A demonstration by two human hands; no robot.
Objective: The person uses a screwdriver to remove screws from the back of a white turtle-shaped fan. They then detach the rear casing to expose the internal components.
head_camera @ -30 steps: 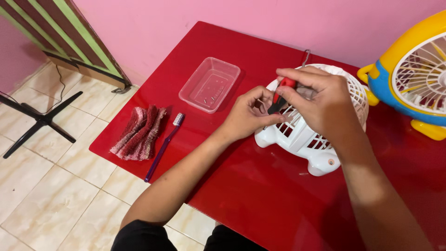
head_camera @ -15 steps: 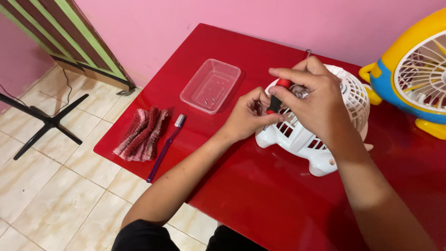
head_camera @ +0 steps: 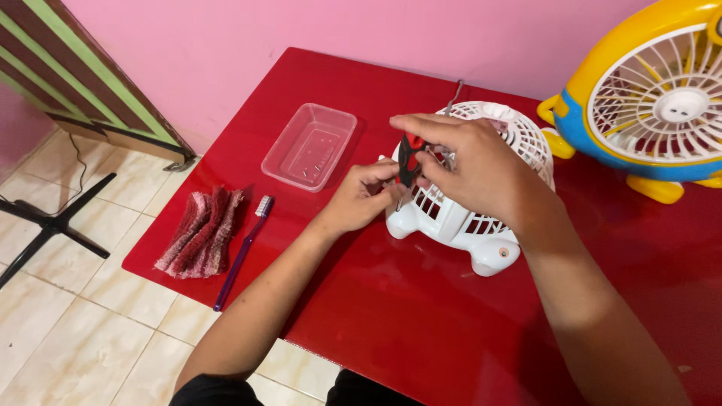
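Observation:
A small white fan housing (head_camera: pixel 481 218) with a grille lies face down on the red table (head_camera: pixel 421 323). My right hand (head_camera: pixel 474 169) rests over its back and grips a screwdriver with a red and black handle (head_camera: pixel 410 154), tip down at the housing's left side. My left hand (head_camera: pixel 365 197) touches the housing's left edge right by the screwdriver tip, fingers pinched there. What the fingers pinch is hidden.
A clear plastic tray (head_camera: pixel 310 146) with a few small screws sits left of the fan. A folded red-striped cloth (head_camera: pixel 201 233) and a purple toothbrush (head_camera: pixel 242 252) lie near the table's left edge. A yellow and blue fan (head_camera: pixel 654 98) stands at the right.
The view has shifted a little. Both hands stay at the fan's left side, and the screwdriver handle has turned more upright between my fingers.

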